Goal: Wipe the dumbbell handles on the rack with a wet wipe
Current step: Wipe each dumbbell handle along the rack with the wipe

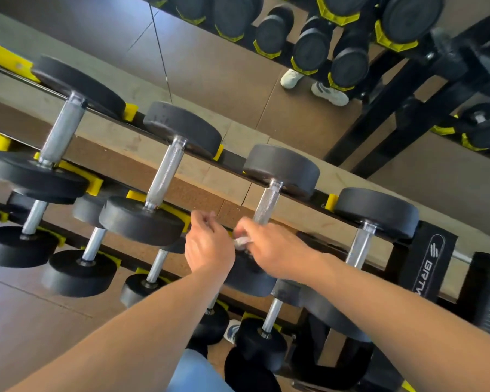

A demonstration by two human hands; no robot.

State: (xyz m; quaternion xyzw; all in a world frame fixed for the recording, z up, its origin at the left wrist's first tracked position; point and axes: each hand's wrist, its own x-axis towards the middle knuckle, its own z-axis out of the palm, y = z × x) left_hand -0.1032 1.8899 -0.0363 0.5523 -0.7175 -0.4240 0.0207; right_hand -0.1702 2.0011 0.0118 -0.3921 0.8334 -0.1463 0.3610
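Mirror wall (204, 60): behind the rack, reflecting dumbbells, yellow cradles and a pair of white shoes (314, 86) at top.
Rack (425, 258): black frame, tiered, running diagonally from upper left to lower right; yellow cradles (94, 182) under the weight heads; white lettering on the end post at right.
Top-tier dumbbells: four in a row, black round heads, knurled steel handles tilted toward the camera.
Far-left dumbbell (60, 131): seated in its cradle, handle bare.
Second dumbbell (164, 171): handle bare, near head just left of the left hand.
Third dumbbell (269, 199): upper handle visible, lower handle hidden behind the right hand.
Fourth dumbbell (365, 239): right of both hands, untouched.
Lower tiers: smaller dumbbells (94, 241) below and left, partly blurred.
Forearms: both bare, reaching in from the bottom edge; blue trouser leg between them.
Left hand (207, 244): back of hand to camera, fingers curled inward, close beside the right hand; contact with the wipe not discernible.
Right hand (269, 247): at the lower end of the third dumbbell's handle, fingers curled, pinching the wipe.
Wet wipe (241, 241): small crumpled white wad, between the two hands, mostly hidden, just beside the third handle.
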